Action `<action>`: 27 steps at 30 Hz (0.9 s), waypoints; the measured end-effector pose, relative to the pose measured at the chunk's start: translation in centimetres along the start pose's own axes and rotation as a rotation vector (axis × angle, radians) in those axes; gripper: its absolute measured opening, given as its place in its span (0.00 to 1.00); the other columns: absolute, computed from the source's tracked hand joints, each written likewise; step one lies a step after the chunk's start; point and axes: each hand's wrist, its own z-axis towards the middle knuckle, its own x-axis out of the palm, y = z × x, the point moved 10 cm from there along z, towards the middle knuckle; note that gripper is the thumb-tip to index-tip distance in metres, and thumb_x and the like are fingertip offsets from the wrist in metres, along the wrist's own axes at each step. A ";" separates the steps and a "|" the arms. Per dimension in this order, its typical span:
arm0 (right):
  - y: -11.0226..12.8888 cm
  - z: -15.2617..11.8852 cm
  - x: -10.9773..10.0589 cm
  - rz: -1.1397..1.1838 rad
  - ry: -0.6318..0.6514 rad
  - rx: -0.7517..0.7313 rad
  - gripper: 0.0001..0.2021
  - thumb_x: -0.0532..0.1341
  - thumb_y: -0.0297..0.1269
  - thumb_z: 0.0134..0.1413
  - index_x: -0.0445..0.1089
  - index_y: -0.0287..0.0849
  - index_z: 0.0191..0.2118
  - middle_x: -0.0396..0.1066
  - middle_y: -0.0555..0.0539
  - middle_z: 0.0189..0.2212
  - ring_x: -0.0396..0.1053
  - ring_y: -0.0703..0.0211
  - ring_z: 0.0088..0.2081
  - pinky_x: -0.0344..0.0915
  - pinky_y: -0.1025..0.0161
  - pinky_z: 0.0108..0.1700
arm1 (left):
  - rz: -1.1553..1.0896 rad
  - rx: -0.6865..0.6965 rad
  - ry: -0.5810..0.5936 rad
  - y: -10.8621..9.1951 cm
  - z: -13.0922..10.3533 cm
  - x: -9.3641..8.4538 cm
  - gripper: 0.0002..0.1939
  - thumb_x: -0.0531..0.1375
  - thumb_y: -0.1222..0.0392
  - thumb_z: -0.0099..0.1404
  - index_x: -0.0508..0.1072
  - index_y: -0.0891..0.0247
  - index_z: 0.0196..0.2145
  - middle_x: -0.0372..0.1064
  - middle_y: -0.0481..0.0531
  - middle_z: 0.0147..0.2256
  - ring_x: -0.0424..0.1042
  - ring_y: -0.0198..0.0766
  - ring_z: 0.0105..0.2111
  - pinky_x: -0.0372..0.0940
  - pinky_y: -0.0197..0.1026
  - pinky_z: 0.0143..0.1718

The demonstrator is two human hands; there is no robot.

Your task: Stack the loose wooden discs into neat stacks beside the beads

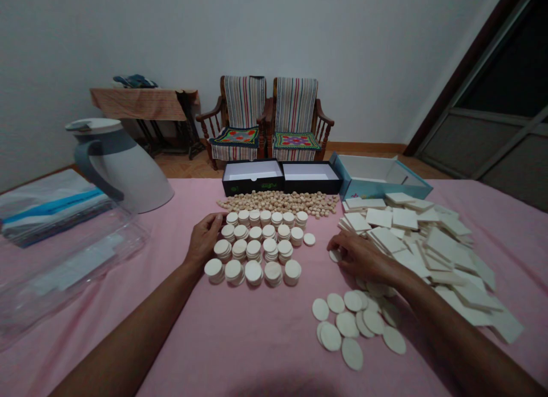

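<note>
Rows of stacked pale round discs [253, 249] stand at the middle of the pink cloth. My left hand [206, 240] rests at the left edge of the upper rows, its fingers pressed together beside the stacks; whether they hold anything is hidden. On the right, my right hand [357, 257] has its fingertips closed on a round disc [334, 256] at the cloth. A single disc [309, 239] lies right of the second row. Nearer to me, loose discs [347, 324] lie spread and overlapping, some of them under my right wrist.
Small wooden beads [282, 203] lie behind the stacks, before two black boxes [253, 185] and a blue box [383, 188]. Square white tiles [432, 248] are heaped at the right. A jug [128, 168] and a clear plastic tray [77, 271] sit at the left.
</note>
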 end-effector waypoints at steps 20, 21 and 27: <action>2.8 3.9 -0.8 0.018 -0.259 -0.078 0.08 0.58 0.31 0.48 0.66 0.40 0.37 0.66 0.45 0.35 0.63 0.59 0.33 0.56 0.64 0.33 | -0.027 0.003 -0.011 0.0 0.0 -0.1 0.23 0.57 0.44 0.58 0.75 0.66 0.40 0.75 0.56 0.40 0.72 0.45 0.40 0.66 0.42 0.40; 2.8 3.5 -1.3 0.028 -0.262 -0.080 0.08 0.58 0.31 0.49 0.66 0.40 0.37 0.67 0.45 0.35 0.64 0.59 0.33 0.57 0.64 0.33 | -0.023 0.008 -0.010 0.0 0.0 -0.1 0.23 0.57 0.44 0.58 0.75 0.66 0.40 0.75 0.56 0.41 0.72 0.45 0.40 0.66 0.42 0.41; 4.9 -0.9 -0.1 0.111 0.163 -0.155 0.04 0.58 0.30 0.48 0.68 0.43 0.32 0.69 0.48 0.30 0.64 0.60 0.32 0.57 0.65 0.33 | -0.021 0.014 0.001 0.3 0.2 0.0 0.24 0.56 0.43 0.58 0.74 0.66 0.41 0.75 0.57 0.41 0.72 0.45 0.40 0.66 0.43 0.42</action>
